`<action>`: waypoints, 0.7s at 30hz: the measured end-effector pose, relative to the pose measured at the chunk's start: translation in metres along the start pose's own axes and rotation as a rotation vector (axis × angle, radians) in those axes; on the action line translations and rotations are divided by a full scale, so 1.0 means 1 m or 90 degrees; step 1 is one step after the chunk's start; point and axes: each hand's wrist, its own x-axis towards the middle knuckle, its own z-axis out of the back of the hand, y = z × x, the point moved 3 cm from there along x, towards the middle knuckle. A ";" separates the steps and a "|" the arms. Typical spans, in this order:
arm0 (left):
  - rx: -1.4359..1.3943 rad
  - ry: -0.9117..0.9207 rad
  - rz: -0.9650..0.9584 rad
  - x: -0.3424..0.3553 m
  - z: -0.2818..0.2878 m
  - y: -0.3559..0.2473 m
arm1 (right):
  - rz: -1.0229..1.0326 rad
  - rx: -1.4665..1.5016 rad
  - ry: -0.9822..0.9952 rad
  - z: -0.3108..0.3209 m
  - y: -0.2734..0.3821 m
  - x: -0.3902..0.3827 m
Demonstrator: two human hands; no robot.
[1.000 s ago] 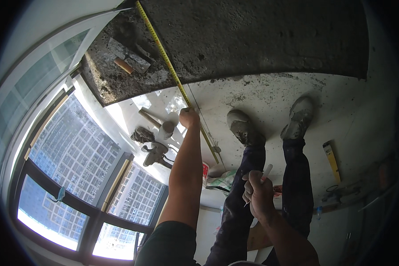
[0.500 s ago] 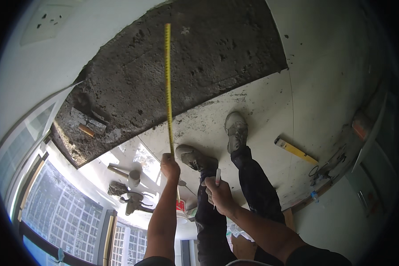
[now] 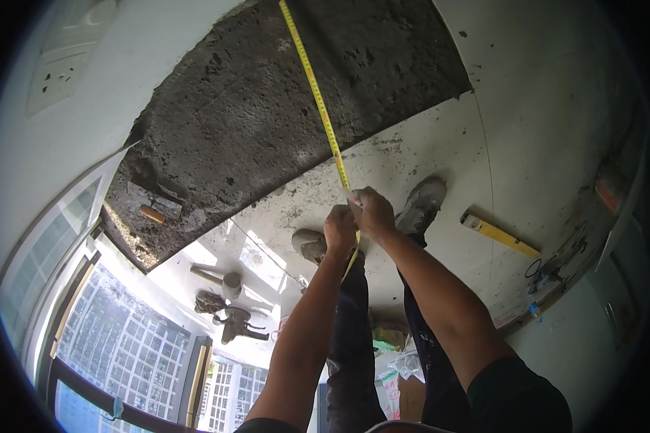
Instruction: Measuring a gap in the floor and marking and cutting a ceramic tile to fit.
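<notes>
- Grip of left hand [image 3: 341, 229]: fingers curled round one tape measure [image 3: 316, 89], apparently steadying it.
- Right hand [image 3: 373, 214]: fingers bent just beside, apparently around one pale pen [image 3: 349, 194].
- Tape measure runs from hands across dark mortar bed [image 3: 224, 130].
- Outward: two shoes [image 3: 422, 206]; one trowel [image 3: 152, 213] on the bed; one mallet [image 3: 231, 285], one yellow level [image 3: 500, 235], seemingly laid clear of footing.

The right grip [image 3: 375, 212] is coming up from over the legs [image 3: 349, 346] to the yellow tape measure [image 3: 315, 85] — bringing the white marker [image 3: 349, 196] close beside the left grip [image 3: 339, 226]. The left grip is shifting from the left of the left shoe [image 3: 308, 244] to its right; the tape measure, nearly upright in view half a second ago, is slanting leftward.
</notes>
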 end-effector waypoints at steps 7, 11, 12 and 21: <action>0.212 0.123 0.006 -0.039 -0.026 0.061 | 0.006 -0.095 -0.025 0.013 -0.041 0.013; 0.323 0.143 0.040 -0.084 -0.018 0.101 | 0.021 -0.108 -0.005 0.021 -0.046 0.027; 0.322 0.144 0.043 -0.091 -0.019 0.102 | 0.020 -0.109 -0.003 0.025 -0.048 0.031; 0.248 0.030 0.106 -0.091 -0.015 0.090 | 0.025 -0.177 0.019 0.032 -0.063 0.057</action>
